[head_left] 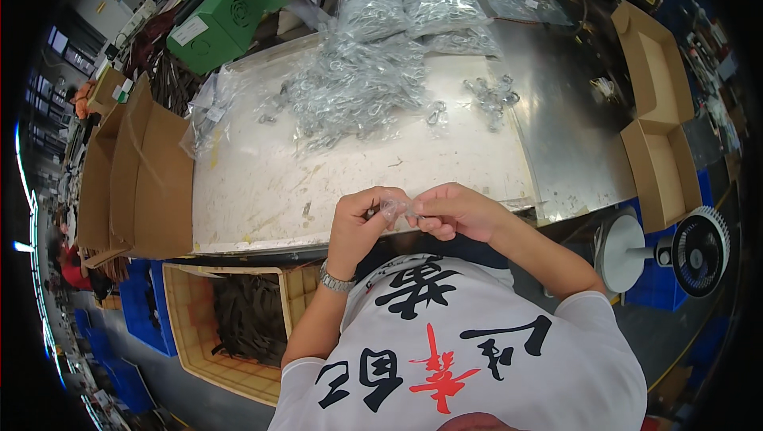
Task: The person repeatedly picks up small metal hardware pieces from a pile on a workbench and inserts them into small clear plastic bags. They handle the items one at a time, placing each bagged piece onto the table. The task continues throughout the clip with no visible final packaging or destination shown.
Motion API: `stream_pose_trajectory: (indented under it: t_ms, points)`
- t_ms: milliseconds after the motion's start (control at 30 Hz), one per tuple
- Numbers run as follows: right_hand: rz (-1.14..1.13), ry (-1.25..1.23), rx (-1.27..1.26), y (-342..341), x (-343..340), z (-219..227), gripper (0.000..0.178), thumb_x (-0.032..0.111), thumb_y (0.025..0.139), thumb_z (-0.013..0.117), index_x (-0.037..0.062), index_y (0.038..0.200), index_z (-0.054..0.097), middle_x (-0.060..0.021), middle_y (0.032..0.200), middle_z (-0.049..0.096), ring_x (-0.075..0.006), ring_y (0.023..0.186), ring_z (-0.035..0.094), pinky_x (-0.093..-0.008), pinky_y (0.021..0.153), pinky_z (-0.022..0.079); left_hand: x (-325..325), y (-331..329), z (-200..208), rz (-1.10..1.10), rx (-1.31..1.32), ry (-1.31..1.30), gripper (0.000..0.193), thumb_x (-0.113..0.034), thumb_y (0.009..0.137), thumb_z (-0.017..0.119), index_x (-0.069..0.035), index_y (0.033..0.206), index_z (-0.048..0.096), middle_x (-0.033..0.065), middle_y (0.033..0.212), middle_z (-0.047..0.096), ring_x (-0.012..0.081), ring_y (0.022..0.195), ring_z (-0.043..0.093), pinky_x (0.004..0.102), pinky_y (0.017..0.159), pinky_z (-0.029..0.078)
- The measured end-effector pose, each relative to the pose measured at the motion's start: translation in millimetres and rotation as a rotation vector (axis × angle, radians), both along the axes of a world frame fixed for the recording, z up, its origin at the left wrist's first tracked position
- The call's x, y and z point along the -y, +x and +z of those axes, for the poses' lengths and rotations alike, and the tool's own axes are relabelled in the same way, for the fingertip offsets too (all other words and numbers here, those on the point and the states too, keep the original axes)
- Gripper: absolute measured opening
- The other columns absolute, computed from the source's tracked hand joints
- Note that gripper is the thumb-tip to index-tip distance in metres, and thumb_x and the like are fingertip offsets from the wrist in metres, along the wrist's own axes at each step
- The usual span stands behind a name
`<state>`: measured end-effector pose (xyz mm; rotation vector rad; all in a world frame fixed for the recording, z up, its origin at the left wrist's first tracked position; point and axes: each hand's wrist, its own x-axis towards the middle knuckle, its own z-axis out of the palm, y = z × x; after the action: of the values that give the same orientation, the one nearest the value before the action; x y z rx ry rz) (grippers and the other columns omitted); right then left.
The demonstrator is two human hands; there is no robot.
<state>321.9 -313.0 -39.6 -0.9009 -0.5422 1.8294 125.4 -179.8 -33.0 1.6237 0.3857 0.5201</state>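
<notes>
Close to my body, at the front edge of the white-topped table (262,193), my two hands meet over a small clear plastic bag (393,208). My left hand (367,212), with a metal watch on its wrist, is closed on the bag. Thumb and fingers of my right hand (453,210) pinch at the bag's other side; whatever is inside is too small to make out. Beyond my hands lies a heap of small clear bags with metal hooks (358,85). A single bagged hook (436,112) and a few loose metal hooks (494,97) lie right of it.
Large filled plastic bags (405,2) stand behind the heap. An open cardboard box (151,169) sits at the left, a green machine (230,14) behind it. Open cardboard boxes (664,161) and a fan (699,250) are at the right. A yellow crate (238,379) of dark strips stands below left.
</notes>
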Motion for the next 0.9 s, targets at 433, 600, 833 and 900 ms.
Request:
stream_pose_trajectory:
  t_ms: [433,600,833,900]
  points:
    - [-0.301,0.288,0.845,-10.9,0.6,27.9,0.026,0.02,0.106,0.062,-0.0026,0.099,0.07,-0.0036,0.071,0.062,-0.0117,0.061,0.053,-0.0318,0.058,0.042,-18.4,4.6,15.9,-0.327,-0.127,-0.265,0.045,-0.017,0.114,0.048,0.001,0.154,0.053,0.0063,0.1,0.074,0.006,0.074,0.05,0.0209,0.066,0.042]
    - [-0.393,0.326,1.218,-19.3,3.1,21.8,0.019,0.015,0.103,0.061,-0.0016,0.102,0.068,-0.0194,0.077,0.062,-0.0284,0.064,0.059,-0.0398,0.063,0.046,-6.2,8.9,18.7,-0.326,-0.144,-0.269,0.046,-0.014,0.112,0.047,-0.001,0.157,0.051,0.0067,0.095,0.074,0.0053,0.065,0.049,0.0187,0.06,0.041]
    - [-0.437,0.294,1.219,-30.5,3.3,19.0,0.017,0.014,0.104,0.061,-0.0016,0.101,0.067,-0.0173,0.077,0.066,-0.0315,0.064,0.062,-0.0421,0.065,0.049,6.7,19.1,-7.7,-0.055,-0.158,-0.02,0.039,-0.004,0.109,0.051,-0.002,0.147,0.06,0.0066,0.084,0.071,0.0098,0.064,0.056,0.0237,0.06,0.046]
    - [-0.428,0.277,1.131,-33.5,1.7,22.7,0.017,0.014,0.104,0.061,-0.0012,0.1,0.067,-0.0159,0.076,0.067,-0.0306,0.065,0.063,-0.0414,0.065,0.049,15.5,26.5,-15.5,0.097,-0.095,0.344,0.035,-0.002,0.108,0.051,-0.003,0.141,0.063,0.008,0.079,0.069,0.0126,0.065,0.059,0.0274,0.063,0.049]
